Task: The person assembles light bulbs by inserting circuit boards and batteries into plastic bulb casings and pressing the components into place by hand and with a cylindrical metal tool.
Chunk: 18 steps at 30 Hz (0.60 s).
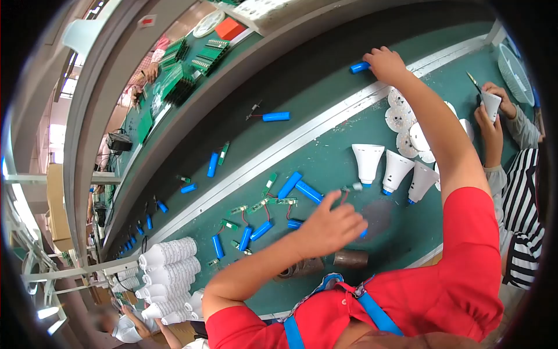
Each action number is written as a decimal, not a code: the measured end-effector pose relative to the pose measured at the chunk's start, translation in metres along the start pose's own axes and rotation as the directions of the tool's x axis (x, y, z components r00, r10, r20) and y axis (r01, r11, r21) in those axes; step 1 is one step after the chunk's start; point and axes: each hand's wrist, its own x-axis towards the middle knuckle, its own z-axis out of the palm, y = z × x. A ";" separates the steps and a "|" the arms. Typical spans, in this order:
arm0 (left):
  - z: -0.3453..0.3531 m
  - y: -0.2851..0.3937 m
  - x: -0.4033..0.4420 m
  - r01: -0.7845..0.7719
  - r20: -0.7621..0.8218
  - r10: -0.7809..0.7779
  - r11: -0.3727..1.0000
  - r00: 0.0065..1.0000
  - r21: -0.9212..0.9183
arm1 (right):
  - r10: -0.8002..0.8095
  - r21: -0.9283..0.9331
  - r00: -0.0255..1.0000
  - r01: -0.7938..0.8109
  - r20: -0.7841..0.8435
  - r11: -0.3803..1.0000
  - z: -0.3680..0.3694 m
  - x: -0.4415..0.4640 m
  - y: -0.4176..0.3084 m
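Note:
My right hand reaches far out over the dark belt, its fingers closed on one end of a blue cylindrical battery. Nearer my body, my left hand hovers low over the green bench with fingers apart and nothing visible in them. Close to it lie a blue battery and a small circuit board on red wires. Part of another blue battery is hidden by that hand. Three white bulb housings lie to its right, blue showing at their narrow ends.
Round white discs are partly covered by my right arm. Stacked white housings stand at left. A metal rail divides bench and belt, which carries more batteries. At right, a co-worker's hands hold a housing near a basket.

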 end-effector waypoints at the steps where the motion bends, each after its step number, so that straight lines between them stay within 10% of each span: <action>1: 0.004 0.010 -0.006 -0.022 0.026 0.022 1.000 0.999 -0.019 | 0.038 -0.017 0.999 -0.037 0.015 0.999 -0.006 -0.007 -0.003; 5: 0.003 0.020 -0.018 -0.046 0.129 0.056 0.996 0.990 -0.079 | 0.128 0.231 0.987 -0.102 -0.099 0.968 -0.014 -0.023 -0.007; 9: -0.027 -0.037 -0.004 0.196 0.069 -0.190 0.974 0.979 -0.110 | 0.171 0.965 0.981 -0.132 0.094 0.228 -0.034 -0.025 -0.005; 12: -0.023 -0.129 -0.007 0.410 -0.270 -0.348 0.885 0.898 0.220 | 0.265 0.971 0.959 -0.034 0.098 -0.235 -0.098 -0.053 -0.034; 18: -0.010 -0.193 0.006 0.514 -0.130 -0.525 0.700 0.841 0.496 | 0.063 0.851 0.995 -0.030 0.074 -0.524 -0.144 -0.116 -0.048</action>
